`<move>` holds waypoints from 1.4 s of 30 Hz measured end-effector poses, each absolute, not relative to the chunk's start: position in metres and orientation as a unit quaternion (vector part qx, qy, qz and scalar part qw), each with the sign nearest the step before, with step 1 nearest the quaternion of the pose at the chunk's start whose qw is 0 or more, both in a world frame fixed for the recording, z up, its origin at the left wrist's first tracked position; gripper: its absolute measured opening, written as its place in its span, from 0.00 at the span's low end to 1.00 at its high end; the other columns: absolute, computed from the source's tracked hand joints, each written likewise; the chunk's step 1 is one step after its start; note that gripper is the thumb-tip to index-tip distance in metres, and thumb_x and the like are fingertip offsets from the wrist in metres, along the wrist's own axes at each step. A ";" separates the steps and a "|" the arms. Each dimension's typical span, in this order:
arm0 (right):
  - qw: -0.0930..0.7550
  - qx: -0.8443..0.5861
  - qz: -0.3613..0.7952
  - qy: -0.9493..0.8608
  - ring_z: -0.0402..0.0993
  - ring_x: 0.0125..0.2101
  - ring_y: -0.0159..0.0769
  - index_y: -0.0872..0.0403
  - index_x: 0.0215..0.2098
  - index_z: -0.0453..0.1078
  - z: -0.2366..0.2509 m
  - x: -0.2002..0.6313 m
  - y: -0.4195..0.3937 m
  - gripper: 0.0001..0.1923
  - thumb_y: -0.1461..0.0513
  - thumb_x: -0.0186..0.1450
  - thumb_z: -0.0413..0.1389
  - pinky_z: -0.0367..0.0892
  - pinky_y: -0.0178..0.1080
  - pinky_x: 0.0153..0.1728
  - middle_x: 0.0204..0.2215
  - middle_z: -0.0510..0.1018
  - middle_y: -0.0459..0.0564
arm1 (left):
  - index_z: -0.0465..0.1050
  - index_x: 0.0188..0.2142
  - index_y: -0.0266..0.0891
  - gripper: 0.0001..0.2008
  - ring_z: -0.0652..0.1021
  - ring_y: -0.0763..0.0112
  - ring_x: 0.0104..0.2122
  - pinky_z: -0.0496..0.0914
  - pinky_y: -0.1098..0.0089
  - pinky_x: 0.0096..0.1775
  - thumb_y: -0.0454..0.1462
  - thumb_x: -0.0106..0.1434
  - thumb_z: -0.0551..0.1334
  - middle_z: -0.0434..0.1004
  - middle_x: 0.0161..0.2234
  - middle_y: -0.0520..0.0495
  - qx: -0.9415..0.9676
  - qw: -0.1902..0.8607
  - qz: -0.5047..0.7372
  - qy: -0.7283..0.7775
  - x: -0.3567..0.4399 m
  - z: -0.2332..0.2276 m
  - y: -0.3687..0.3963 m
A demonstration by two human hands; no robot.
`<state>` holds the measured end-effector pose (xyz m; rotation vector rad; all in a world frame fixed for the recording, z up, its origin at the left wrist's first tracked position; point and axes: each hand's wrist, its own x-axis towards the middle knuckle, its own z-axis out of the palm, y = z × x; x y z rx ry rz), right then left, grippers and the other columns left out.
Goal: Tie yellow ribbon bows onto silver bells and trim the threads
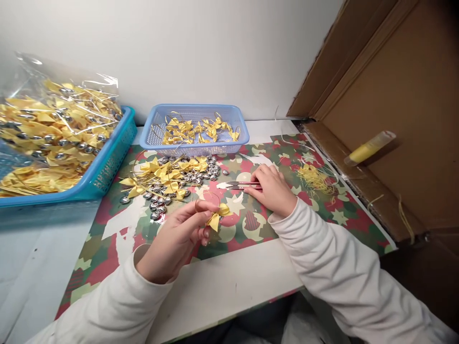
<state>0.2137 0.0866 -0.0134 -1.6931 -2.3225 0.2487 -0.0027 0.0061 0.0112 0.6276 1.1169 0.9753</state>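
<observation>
My left hand (179,234) pinches a yellow ribbon bow (215,220) over the near part of the patterned sheet. A thin gold cord loops up from the bow. My right hand (273,188) is closed around a slim two-pronged tool (239,184) with dark pointed tips and reddish handles. It lies low at the sheet, tips towards the left; I cannot tell whether it is tweezers or thread snips. Between the hands and the small basket is a pile of yellow bows (168,174) on gold cords, mixed with shiny silver bells (158,203).
A light blue basket (147,138) behind the pile holds several bows. A larger blue basket (107,167) at left carries a clear bag (64,119) of bows with silver bells. Yellow thread scraps (315,179) lie right. A cardboard wall (401,110) with a yellow tube (369,149) bounds the right.
</observation>
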 end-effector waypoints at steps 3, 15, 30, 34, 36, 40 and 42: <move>0.146 -0.575 0.103 -0.798 0.66 0.41 0.45 0.52 0.31 0.62 -0.018 0.213 0.087 0.10 0.57 0.64 0.58 0.61 0.45 0.40 0.37 0.72 0.53 | 0.77 0.30 0.37 0.11 0.68 0.82 0.16 0.64 0.78 0.20 0.39 0.48 0.71 0.73 0.24 0.53 0.273 0.711 0.429 0.486 -0.003 0.011 0.006; 0.381 -0.355 0.251 -0.816 0.55 0.17 0.27 0.53 0.24 0.63 0.016 0.210 0.051 0.09 0.58 0.59 0.53 0.53 0.33 0.20 0.16 0.63 0.41 | 0.71 0.27 0.39 0.08 0.70 0.79 0.18 0.65 0.79 0.21 0.37 0.54 0.69 0.69 0.18 0.56 0.396 0.611 0.473 0.496 -0.004 0.007 0.004; 0.368 -0.345 0.140 -0.852 0.57 0.17 0.28 0.53 0.23 0.63 0.013 0.203 0.047 0.17 0.52 0.65 0.52 0.55 0.33 0.20 0.15 0.65 0.42 | 0.70 0.29 0.40 0.04 0.71 0.77 0.26 0.68 0.78 0.27 0.33 0.59 0.65 0.69 0.26 0.53 0.514 0.502 0.519 0.463 0.000 0.009 -0.004; 0.365 -0.346 0.138 -0.853 0.57 0.17 0.28 0.52 0.23 0.63 0.013 0.203 0.047 0.16 0.53 0.64 0.52 0.55 0.33 0.20 0.15 0.65 0.43 | 0.69 0.29 0.40 0.05 0.72 0.77 0.26 0.68 0.78 0.27 0.32 0.59 0.64 0.69 0.26 0.54 0.526 0.483 0.523 0.467 0.000 0.009 -0.005; 0.366 -0.347 0.136 -0.853 0.58 0.16 0.28 0.52 0.23 0.63 0.013 0.203 0.047 0.16 0.53 0.64 0.51 0.55 0.33 0.20 0.15 0.66 0.43 | 0.69 0.29 0.40 0.05 0.72 0.77 0.25 0.68 0.79 0.26 0.32 0.59 0.64 0.69 0.26 0.54 0.527 0.479 0.524 0.467 0.000 0.009 -0.005; 0.368 -0.348 0.135 -0.852 0.58 0.16 0.28 0.53 0.22 0.63 0.012 0.203 0.048 0.16 0.53 0.64 0.52 0.55 0.33 0.20 0.15 0.65 0.42 | 0.69 0.28 0.40 0.05 0.72 0.77 0.25 0.67 0.78 0.26 0.33 0.58 0.64 0.69 0.26 0.54 0.524 0.483 0.521 0.469 0.000 0.009 -0.005; 0.369 -0.346 0.135 -0.852 0.57 0.16 0.28 0.53 0.22 0.63 0.012 0.203 0.047 0.16 0.53 0.64 0.52 0.55 0.33 0.20 0.15 0.65 0.43 | 0.69 0.28 0.41 0.05 0.73 0.76 0.25 0.67 0.78 0.26 0.33 0.58 0.64 0.69 0.26 0.54 0.523 0.483 0.520 0.471 0.001 0.010 -0.005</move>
